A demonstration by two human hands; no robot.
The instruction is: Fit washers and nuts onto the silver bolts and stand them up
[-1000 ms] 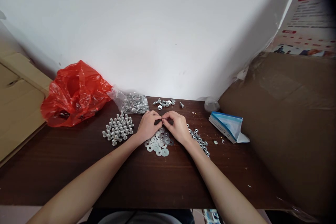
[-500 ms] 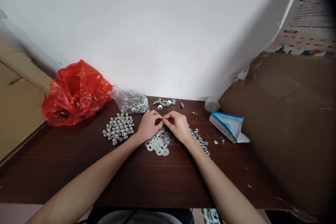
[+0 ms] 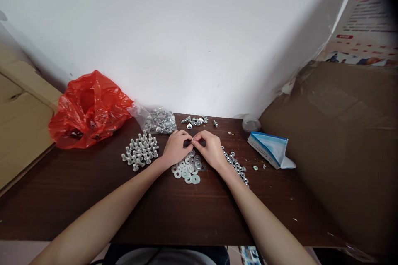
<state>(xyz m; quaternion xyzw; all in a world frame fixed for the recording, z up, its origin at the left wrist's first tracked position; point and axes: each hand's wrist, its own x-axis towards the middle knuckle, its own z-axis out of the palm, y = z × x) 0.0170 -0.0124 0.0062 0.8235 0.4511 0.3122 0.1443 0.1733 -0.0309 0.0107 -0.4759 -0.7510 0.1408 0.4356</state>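
Note:
My left hand [image 3: 178, 147] and my right hand [image 3: 210, 148] meet fingertip to fingertip over the table, both closed in a pinch. Between them shows a small metal fastener [image 3: 192, 139], mostly covered by the fingers; its exact kind cannot be made out. Just below the hands lies a loose pile of flat washers [image 3: 185, 171]. Left of my left hand, several bolts [image 3: 140, 150] stand on their heads in a cluster. A spread of nuts [image 3: 238, 166] lies beside my right wrist, partly hidden by the forearm.
Behind the hands are a clear bag of metal parts [image 3: 160, 121] and assembled bolts [image 3: 195, 121] near the wall. A red plastic bag [image 3: 91, 109] is at left. To the right sit a clear round container [image 3: 251, 124], a blue-white packet [image 3: 270, 149] and a large cardboard box [image 3: 338, 132].
The fingertips have shifted very slightly around the small piece. Both hands keep their place and their pinch; the piles look the same.

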